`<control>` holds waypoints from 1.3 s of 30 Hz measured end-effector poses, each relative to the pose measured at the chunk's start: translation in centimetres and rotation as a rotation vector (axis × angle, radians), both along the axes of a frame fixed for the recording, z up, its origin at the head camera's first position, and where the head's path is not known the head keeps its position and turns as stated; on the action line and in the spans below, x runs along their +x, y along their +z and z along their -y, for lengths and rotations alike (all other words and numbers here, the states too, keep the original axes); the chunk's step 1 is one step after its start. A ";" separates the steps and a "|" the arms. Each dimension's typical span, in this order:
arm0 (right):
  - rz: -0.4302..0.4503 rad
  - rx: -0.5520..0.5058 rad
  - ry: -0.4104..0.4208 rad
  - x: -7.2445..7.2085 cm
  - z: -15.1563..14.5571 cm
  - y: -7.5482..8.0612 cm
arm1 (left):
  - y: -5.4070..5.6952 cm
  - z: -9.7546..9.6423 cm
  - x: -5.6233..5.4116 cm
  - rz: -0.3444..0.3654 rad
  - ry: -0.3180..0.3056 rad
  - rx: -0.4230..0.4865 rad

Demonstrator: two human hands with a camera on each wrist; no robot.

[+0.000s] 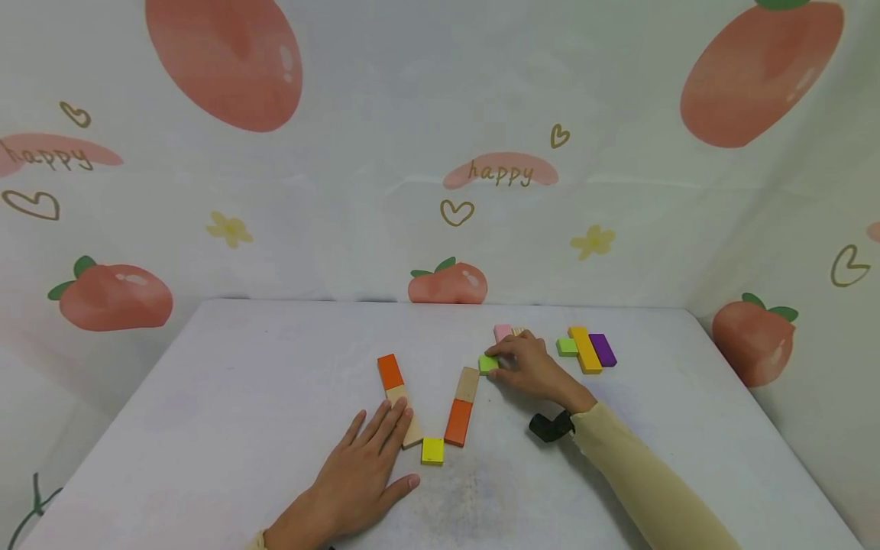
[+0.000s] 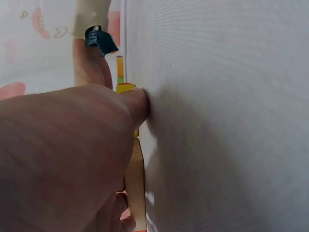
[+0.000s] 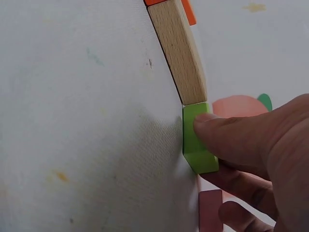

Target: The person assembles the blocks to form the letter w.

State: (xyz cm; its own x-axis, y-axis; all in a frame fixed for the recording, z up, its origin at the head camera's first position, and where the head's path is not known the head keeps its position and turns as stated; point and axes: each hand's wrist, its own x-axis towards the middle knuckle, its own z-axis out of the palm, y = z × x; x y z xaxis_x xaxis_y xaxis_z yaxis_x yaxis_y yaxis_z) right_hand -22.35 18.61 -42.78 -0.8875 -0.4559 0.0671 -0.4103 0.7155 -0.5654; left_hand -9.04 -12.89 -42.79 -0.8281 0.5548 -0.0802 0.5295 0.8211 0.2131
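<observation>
My right hand (image 1: 525,367) pinches a small green block (image 3: 195,137) between thumb and fingers. The green block touches the far end of a plain wooden block (image 3: 178,53). Below that wooden block, an orange block (image 1: 457,422) continues the slanted right-hand row. Flat on the table, my left hand (image 1: 360,466) has its fingers spread. Its fingertips rest on a longer plain wooden block (image 1: 413,434), which is partly covered. Another orange block (image 1: 389,371) tops that left row. Between the rows' near ends sits a yellow block (image 1: 432,451).
A pink block (image 1: 503,333) lies just beyond my right hand, beside a partly hidden striped piece (image 1: 519,331). Farther right are a second green block (image 1: 567,347), a yellow-orange block (image 1: 585,351) and a purple block (image 1: 603,350). A printed cloth (image 1: 357,191) hangs behind the table.
</observation>
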 end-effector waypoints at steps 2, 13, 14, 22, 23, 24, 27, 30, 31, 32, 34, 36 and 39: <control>0.006 -0.010 0.004 0.0 -0.1 0.0 | 0.0 0.0 -0.1 -0.005 0.000 -0.011; -0.017 -0.057 -0.086 -1.7 -1.5 0.8 | 0.1 0.0 -0.2 -0.012 -0.004 -0.019; -0.014 -0.041 -0.091 -2.0 -1.7 0.9 | 0.2 0.0 -0.3 -0.008 -0.003 -0.018; 0.099 0.051 -0.064 -3.5 -2.5 -0.2 | 0.2 0.0 -0.3 -0.039 0.000 -0.020; 0.105 0.051 -0.067 -3.6 -2.5 -0.3 | 0.2 0.0 -0.3 -0.051 0.001 -0.024; 0.108 0.046 -0.073 -3.6 -2.6 -0.4 | 0.3 0.0 -0.3 -0.063 0.003 -0.028; 0.105 0.050 -0.090 -3.6 -2.9 -0.6 | 0.5 -0.1 -0.4 -0.091 0.006 -0.028; 0.115 0.061 -0.108 -3.5 -3.0 -0.7 | 0.9 -0.3 -0.6 -0.119 -0.002 0.005; 0.117 0.065 -0.111 -3.5 -3.1 -0.7 | 1.1 -0.3 -0.7 -0.127 -0.012 0.030; 0.120 0.067 -0.114 -3.5 -3.1 -0.7 | 1.2 -0.5 -0.8 -0.138 -0.025 0.054; 0.126 0.061 -0.118 -3.4 -3.2 -0.7 | 1.4 -0.9 -1.2 -0.146 -0.051 0.098; 0.120 0.052 -0.113 -3.4 -3.3 -0.8 | 1.6 -1.7 -1.8 -0.138 -0.075 0.131; 0.115 0.044 -0.113 -3.3 -3.4 -0.8 | 1.7 -3.3 -3.0 -0.107 -0.103 0.132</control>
